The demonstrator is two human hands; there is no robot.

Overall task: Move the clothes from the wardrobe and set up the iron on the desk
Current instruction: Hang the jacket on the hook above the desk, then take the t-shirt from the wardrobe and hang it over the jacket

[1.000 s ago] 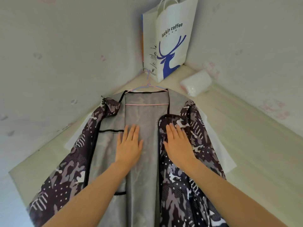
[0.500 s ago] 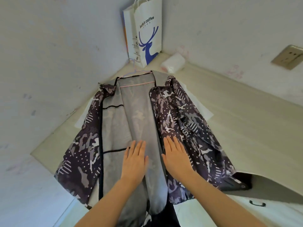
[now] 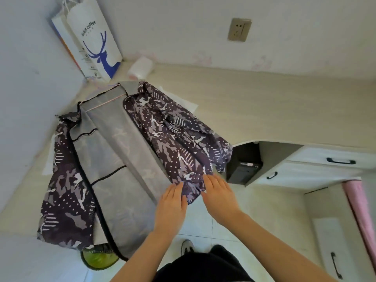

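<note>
A camouflage-print jacket [image 3: 173,143] with a grey lining [image 3: 122,159] lies spread open on the pale desk [image 3: 264,110], still on its pink hanger [image 3: 105,102]. Its lower part hangs over the desk's front edge. My left hand [image 3: 171,204] and my right hand [image 3: 219,194] sit close together at the bottom hem of the jacket's right front panel. Both have straight fingers lying on the fabric, and a fold of the hem drapes between them over the left hand's thumb side.
A white paper bag with a blue deer [image 3: 95,43] stands in the desk's far corner beside a white roll [image 3: 140,68]. A wall socket [image 3: 239,29] is above the desk. A black box [image 3: 244,165] sits under it, drawers [image 3: 335,159] at right, a green object [image 3: 97,259] below.
Both hands slid down the jacket from the chest to the bottom hem of the right panel. The view swung right, bringing in the socket, drawers and floor.
</note>
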